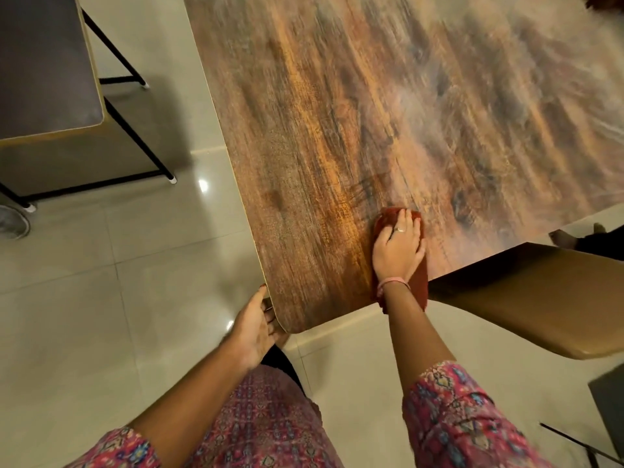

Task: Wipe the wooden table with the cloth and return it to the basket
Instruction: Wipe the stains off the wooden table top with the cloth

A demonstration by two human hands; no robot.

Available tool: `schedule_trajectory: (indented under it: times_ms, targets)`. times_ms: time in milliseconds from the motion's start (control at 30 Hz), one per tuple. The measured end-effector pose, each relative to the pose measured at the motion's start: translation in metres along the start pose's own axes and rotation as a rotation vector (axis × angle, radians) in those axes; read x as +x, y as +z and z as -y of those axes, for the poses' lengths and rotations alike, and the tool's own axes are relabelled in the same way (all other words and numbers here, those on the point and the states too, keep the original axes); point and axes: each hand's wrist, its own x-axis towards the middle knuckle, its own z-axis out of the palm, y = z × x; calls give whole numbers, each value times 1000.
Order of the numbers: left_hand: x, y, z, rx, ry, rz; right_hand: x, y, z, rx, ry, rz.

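Note:
The wooden table fills the upper middle and right of the view, its near corner rounded. A reddish-brown cloth lies flat on the table near the front edge, one end hanging over that edge. My right hand presses down on the cloth with straight, spread fingers. My left hand rests at the table's near left corner, thumb on the top edge and fingers curled under the rim. No basket is in view.
A tan chair seat sits tucked at the table's front right. Another chair with a dark seat and black metal legs stands at the upper left on the pale tiled floor. Someone's foot shows at the right.

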Motion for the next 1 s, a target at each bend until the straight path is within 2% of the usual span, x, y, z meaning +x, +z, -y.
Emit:
schedule_trajectory:
  times_ms: [200, 300, 433, 533, 667, 733, 833, 1000]
  targets:
    - [0, 5, -5, -59, -27, -2, -124, 25, 32, -24, -610, 292]
    - [0, 6, -12, -104, -32, -1, -148, 27, 27, -51, -730, 331]
    - [-1, 9, -16, -106, -9, 17, -109, 30, 57, -82, -870, 330]
    - [0, 10, -15, -139, -22, 14, -59, 47, 115, -73, -930, 333]
    - [5, 6, -12, -108, -23, 58, 1, 69, 195, -126, -897, 369]
    - [7, 1, -10, -126, -18, 72, 11, 74, 213, -122, -876, 368]
    - [9, -3, -6, -162, -8, 87, -7, 66, 194, -56, -878, 360]
    - [10, -13, -8, -303, -7, 59, -114, 33, 71, -40, -954, 405]
